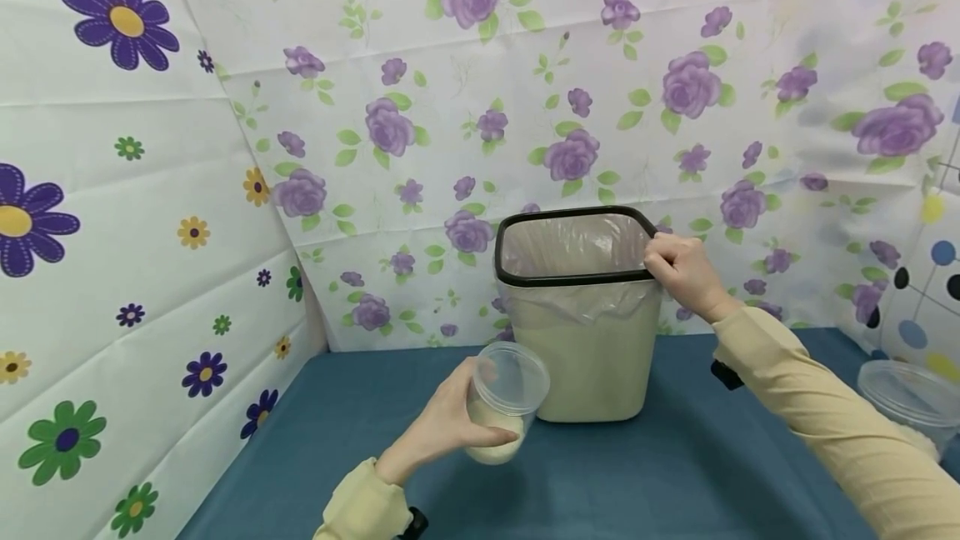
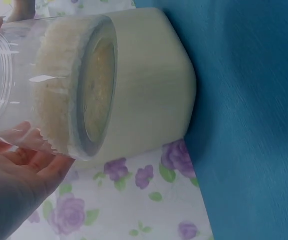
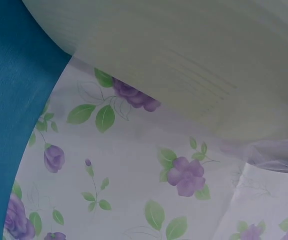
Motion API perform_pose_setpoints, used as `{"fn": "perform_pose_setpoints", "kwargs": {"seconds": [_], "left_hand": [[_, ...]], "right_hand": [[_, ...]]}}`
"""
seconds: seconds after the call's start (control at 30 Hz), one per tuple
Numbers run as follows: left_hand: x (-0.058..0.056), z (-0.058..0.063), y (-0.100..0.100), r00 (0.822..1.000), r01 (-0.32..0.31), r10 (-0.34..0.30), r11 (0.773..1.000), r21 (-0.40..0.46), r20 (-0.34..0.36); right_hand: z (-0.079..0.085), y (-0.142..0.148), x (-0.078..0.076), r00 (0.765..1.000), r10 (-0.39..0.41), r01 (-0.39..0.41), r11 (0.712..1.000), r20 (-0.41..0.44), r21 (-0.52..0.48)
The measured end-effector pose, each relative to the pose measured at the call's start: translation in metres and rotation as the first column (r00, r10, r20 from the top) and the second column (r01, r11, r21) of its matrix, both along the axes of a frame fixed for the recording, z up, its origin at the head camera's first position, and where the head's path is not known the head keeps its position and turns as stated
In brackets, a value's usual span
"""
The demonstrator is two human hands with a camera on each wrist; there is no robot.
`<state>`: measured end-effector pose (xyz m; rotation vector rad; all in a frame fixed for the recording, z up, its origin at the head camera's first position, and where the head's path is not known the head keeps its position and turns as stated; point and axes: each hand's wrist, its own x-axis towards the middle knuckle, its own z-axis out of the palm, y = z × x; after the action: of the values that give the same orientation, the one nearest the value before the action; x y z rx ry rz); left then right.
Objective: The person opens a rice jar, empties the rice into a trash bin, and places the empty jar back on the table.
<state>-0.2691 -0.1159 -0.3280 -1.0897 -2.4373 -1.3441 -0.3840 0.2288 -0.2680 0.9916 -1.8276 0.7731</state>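
Observation:
My left hand [image 1: 448, 413] grips a clear round plastic tub [image 1: 513, 380], thumb on the near side, fingers round the far side. Something pale and grainy [image 2: 58, 85] fills its lower part; the exact kind is unclear. The tub is tilted in front of a cream trash can [image 1: 592, 365]. A black rim [image 1: 577, 280] tops the can, over a translucent bag liner [image 1: 577, 244]. My right hand [image 1: 684, 272] holds that rim at its right side, fingers curled over it. In the right wrist view the can's side wall [image 3: 184, 65] shows, but the hand does not.
A second clear tub [image 1: 907, 398] with a lid stands at the right edge, partly behind my right sleeve [image 1: 832, 415]. Blue cloth [image 1: 337, 415] covers the table. Flowered sheets [image 1: 420, 273] hang close behind the can and along the left.

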Motion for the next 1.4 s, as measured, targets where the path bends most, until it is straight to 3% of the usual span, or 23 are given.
{"fn": "perform_pose_setpoints", "kwargs": {"seconds": [0.17,0.37,0.53,0.7,0.87,0.9,1.1,1.13,1.4], "left_hand": [[0.002,0.0,0.006,1.0,0.01,-0.01,1.0,-0.015,-0.02],[0.001,0.001,0.01,0.998,0.015,-0.017,0.999,-0.037,-0.054],[-0.014,-0.015,0.009,0.998,0.011,-0.014,0.999,-0.053,-0.056],[-0.022,-0.022,0.008,0.998,0.026,-0.029,0.998,-0.057,-0.06],[-0.02,-0.021,0.009,0.997,0.046,-0.05,0.997,-0.056,-0.062],[-0.016,-0.016,0.011,0.997,0.04,-0.044,0.997,-0.06,-0.056],[-0.016,-0.015,0.016,0.995,0.04,-0.047,0.996,-0.075,-0.084],[-0.02,-0.02,0.016,0.994,0.042,-0.049,0.996,-0.078,-0.097],[-0.018,-0.019,0.023,0.992,0.039,-0.047,0.997,-0.074,-0.118]], "right_hand": [[-0.001,0.0,0.002,0.999,-0.027,0.027,1.0,0.025,-0.002],[-0.002,0.0,0.003,0.991,-0.026,0.031,0.999,0.13,-0.041],[0.003,-0.005,0.016,0.985,0.016,0.001,0.995,0.172,-0.098],[0.01,-0.011,0.033,0.988,0.02,0.001,0.991,0.153,-0.131],[0.001,-0.001,0.022,0.992,-0.016,0.035,0.987,0.125,-0.155],[-0.001,0.002,0.019,0.993,-0.018,0.037,0.987,0.12,-0.157],[0.01,-0.007,0.046,0.994,-0.024,0.038,0.99,0.104,-0.136],[0.013,-0.01,0.052,0.995,-0.025,0.038,0.991,0.1,-0.132],[0.017,-0.015,0.067,0.999,0.02,-0.017,0.995,0.028,-0.093]]}}
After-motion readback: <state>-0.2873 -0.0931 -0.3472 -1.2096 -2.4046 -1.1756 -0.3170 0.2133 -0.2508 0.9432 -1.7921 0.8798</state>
